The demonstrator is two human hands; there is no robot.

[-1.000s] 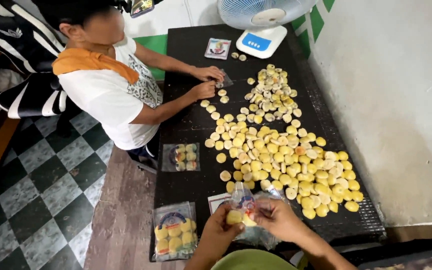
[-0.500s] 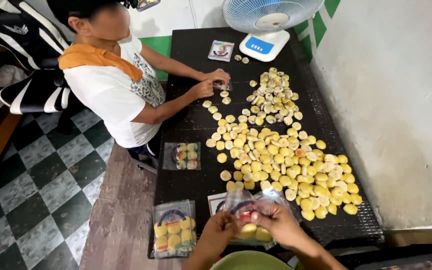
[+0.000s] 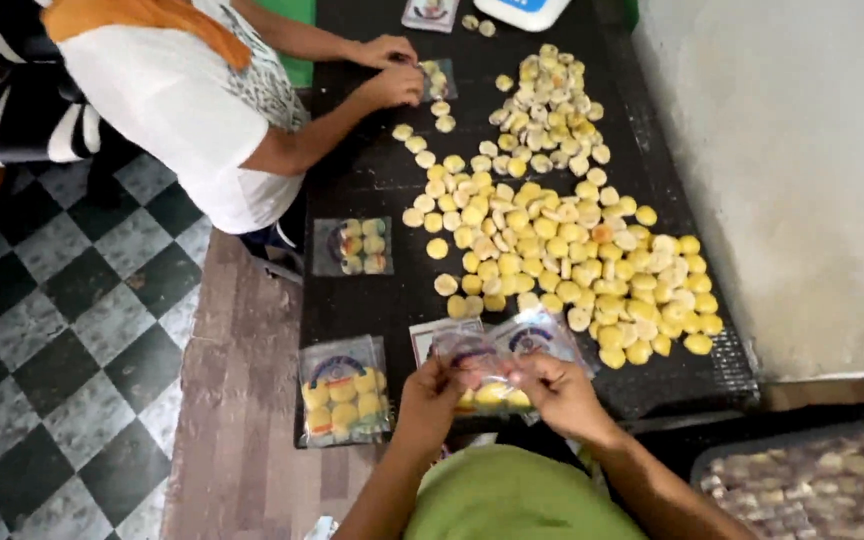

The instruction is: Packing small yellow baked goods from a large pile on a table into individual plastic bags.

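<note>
1. Gripping a clear plastic packet (image 3: 487, 385) partly filled with yellow round sweets, the left hand (image 3: 430, 400) and right hand (image 3: 560, 395) pinch its top with closed fingers at the black table's (image 3: 372, 190) near edge.
2. A filled packet (image 3: 344, 390) lies just left.
3. Loose yellow sweets (image 3: 562, 250) spread beyond.
4. Farther off, another person's hands (image 3: 389, 70) touch a packet.

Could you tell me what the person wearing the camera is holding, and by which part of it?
Both the left hand and the right hand hold a clear plastic bag with yellow pieces inside, fingers pinching its upper edge, one hand at each side.
</note>
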